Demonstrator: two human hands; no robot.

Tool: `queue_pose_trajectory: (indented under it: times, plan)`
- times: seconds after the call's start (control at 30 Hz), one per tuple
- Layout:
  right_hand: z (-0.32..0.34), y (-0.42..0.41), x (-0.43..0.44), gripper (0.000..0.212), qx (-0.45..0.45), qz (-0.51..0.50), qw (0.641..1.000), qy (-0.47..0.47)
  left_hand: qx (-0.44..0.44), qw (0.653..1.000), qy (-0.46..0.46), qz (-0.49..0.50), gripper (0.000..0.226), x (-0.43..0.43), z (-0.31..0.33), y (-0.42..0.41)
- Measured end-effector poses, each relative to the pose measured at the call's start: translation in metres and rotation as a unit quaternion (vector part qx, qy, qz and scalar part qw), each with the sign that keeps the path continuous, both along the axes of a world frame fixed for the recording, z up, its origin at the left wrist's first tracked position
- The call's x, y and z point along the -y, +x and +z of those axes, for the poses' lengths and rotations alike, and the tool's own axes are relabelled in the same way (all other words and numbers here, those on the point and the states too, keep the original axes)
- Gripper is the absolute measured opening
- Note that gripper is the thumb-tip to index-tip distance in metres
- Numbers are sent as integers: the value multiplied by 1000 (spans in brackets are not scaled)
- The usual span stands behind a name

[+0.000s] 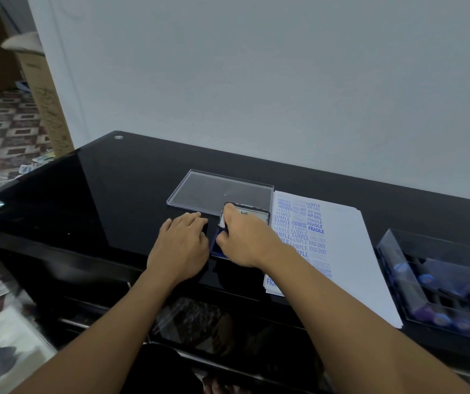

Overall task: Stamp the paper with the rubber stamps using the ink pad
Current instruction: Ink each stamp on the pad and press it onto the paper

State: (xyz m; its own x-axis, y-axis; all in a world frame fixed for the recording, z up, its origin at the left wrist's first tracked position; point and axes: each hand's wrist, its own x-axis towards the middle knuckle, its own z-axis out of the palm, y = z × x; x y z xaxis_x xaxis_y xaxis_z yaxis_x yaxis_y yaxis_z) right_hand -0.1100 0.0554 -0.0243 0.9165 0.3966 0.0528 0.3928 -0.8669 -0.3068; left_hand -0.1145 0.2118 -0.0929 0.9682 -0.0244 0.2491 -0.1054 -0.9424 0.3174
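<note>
The ink pad point(214, 243) lies open on the black table, its blue pad showing and its labelled lid point(252, 213) tipped back behind it. My right hand point(245, 240) is curled over the pad and grips a small rubber stamp, which is mostly hidden under the fingers. My left hand point(184, 245) rests flat on the table just left of the pad, fingers straight, fingertips against the pad's left edge. The white paper point(339, 251) lies to the right of the pad, its left part covered with several blue stamped words.
A clear plastic lid point(199, 189) lies flat behind the ink pad. A clear box point(393, 251) holding several stamps stands at the right edge of the table. The table's front edge runs just below my hands, with a wall behind.
</note>
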Motion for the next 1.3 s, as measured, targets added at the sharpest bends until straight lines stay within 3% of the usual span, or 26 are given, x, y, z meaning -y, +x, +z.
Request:
queue_pose_trajectory:
  times: [0.27, 0.87, 1.3]
  plan:
    - [8, 11, -1, 14, -30, -13, 999, -8, 0, 1000, -8, 2, 45, 0, 0, 1]
    - [13, -5, 19, 14, 9, -22, 999, 30, -15, 1000, -16, 1, 47, 1, 4, -3]
    - [62, -21, 114, 12, 34, -91, 993, 65, -18, 985, -172, 10, 36, 28, 40, -11]
